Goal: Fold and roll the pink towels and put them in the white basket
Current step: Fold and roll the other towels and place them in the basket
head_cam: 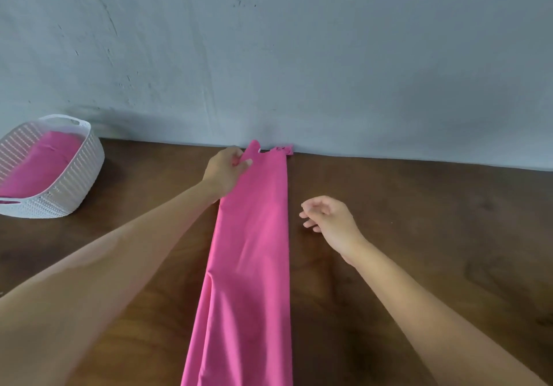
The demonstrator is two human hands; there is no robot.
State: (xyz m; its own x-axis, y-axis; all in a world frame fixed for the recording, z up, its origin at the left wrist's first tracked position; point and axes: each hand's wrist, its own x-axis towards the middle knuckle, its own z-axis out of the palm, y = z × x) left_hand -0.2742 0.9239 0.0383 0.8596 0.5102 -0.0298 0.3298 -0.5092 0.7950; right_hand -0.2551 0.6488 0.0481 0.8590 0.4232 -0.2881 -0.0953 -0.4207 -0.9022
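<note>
A pink towel [250,266], folded into a long narrow strip, lies on the dark wooden table and runs from the bottom edge of the view up to the wall. My left hand [226,170] pinches the strip's far left corner near the wall and lifts that corner slightly. To the right of the strip, my right hand [327,216] hovers with loosely curled fingers and holds nothing. The white basket [74,173] stands at the far left of the table with pink towel [42,161] inside it.
The grey wall [299,56] rises directly behind the table's [419,236] far edge. Bare wood stretches to the right of the strip and between the strip and the basket.
</note>
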